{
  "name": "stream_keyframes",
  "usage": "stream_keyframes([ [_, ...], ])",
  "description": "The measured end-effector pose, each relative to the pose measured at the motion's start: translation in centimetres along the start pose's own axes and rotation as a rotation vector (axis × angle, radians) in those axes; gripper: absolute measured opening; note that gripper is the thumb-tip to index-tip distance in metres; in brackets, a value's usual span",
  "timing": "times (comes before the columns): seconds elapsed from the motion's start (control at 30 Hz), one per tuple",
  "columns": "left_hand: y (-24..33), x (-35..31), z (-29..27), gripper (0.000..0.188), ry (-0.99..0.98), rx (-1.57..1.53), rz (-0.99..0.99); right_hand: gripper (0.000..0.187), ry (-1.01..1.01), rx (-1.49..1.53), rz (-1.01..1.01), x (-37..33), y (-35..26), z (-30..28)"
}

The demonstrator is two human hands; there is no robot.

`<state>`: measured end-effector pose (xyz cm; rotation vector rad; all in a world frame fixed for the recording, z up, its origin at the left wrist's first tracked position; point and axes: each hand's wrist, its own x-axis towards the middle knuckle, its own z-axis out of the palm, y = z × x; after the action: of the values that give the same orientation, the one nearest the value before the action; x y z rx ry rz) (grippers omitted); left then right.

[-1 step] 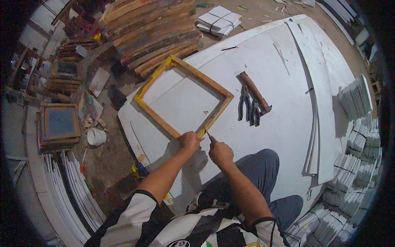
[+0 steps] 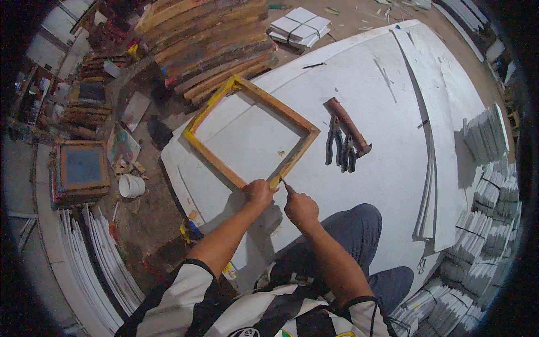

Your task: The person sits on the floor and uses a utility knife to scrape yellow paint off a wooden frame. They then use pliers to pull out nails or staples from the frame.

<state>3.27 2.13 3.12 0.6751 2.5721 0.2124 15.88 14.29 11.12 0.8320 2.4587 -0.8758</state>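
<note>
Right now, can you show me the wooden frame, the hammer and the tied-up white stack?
Wooden frame (image 2: 275,108): head view, on its upper right rail.
Hammer (image 2: 347,122): head view, on its brown handle.
Tied-up white stack (image 2: 288,24): head view, on its top face.

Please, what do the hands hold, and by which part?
The left hand grips the wooden frame beside its near corner; the right hand holds a thin tool by its near end.

From afar I see worn, yellow-smeared wood on the frame (image 2: 278,109) in the left fingers (image 2: 267,187). The thin tool (image 2: 285,183) in the right fingers (image 2: 292,200) is perhaps metal. Ahead and right of them, the pliers (image 2: 334,129) look matt; beneath, the counter (image 2: 387,185), smooth.
</note>
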Motion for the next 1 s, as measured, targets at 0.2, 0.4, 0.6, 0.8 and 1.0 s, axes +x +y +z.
stream_keyframes([
  [0.2,1.3,-0.5,-0.4,0.050,0.005,-0.071,0.037,0.045,-0.006,0.120,0.004,1.9,2.0,1.0],
  [0.4,-0.5,0.2,1.7,0.046,0.107,-0.023,0.122,0.046,0.133,0.240,-0.054,1.1,2.1,4.1],
  [0.6,0.7,-0.9,-0.2,0.047,0.081,-0.026,0.064,0.044,-0.148,1.574,0.327,1.8,2.1,6.3],
  [0.8,0.1,0.1,0.4,0.050,0.070,-0.103,0.063,0.044,-0.276,1.673,0.331,2.6,4.3,5.7],
  [1.0,-1.1,0.0,2.1,0.047,0.189,-0.187,0.180,0.044,0.100,0.443,-0.138,0.0,4.1,4.6],
])
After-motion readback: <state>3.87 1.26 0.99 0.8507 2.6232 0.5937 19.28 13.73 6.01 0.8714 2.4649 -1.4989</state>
